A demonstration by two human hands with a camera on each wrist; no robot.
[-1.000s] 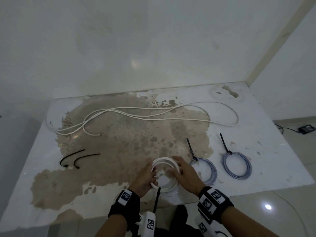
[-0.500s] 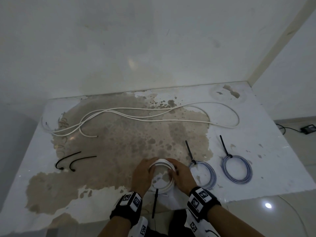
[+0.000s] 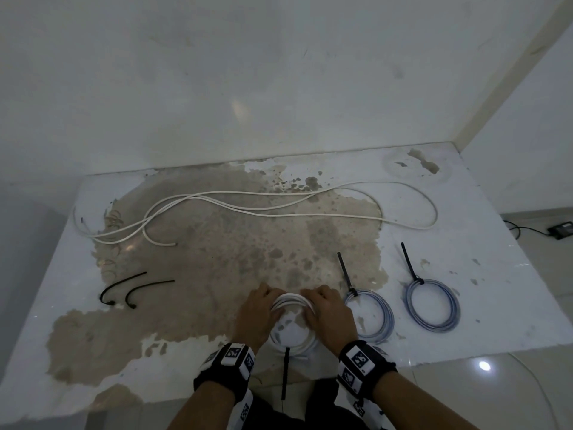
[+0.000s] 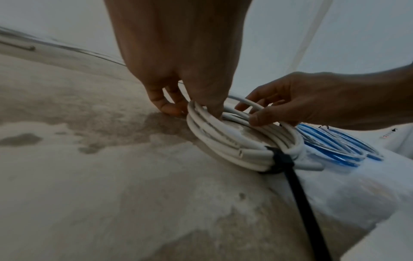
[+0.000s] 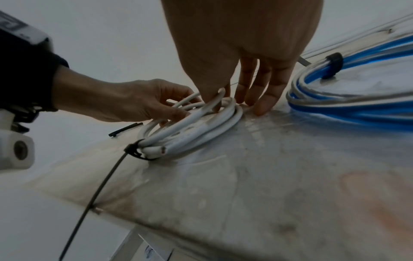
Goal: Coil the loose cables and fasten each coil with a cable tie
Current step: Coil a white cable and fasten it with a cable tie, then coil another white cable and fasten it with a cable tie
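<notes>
A white cable coil (image 3: 293, 339) lies flat near the table's front edge. A black cable tie (image 4: 280, 160) binds its near side, and the tie's tail (image 3: 284, 377) hangs over the edge. My left hand (image 3: 266, 305) grips the coil's far left side, thumb inside (image 4: 213, 109) and fingers outside. My right hand (image 3: 311, 305) grips the far right side, thumb hooked under a strand (image 5: 214, 98), fingertips (image 5: 261, 109) touching the table. A long loose white cable (image 3: 248, 209) lies across the back.
Two blue coils (image 3: 372, 315) (image 3: 432, 305), each tied with a black tie, lie just right of my right hand. Two loose black cable ties (image 3: 124, 290) (image 3: 147, 288) lie at the left. The stained table (image 3: 201, 259) meets a wall behind.
Both hands have slid along the white coil toward its far side and closed in on it. The coil has stayed at about the same spot.
</notes>
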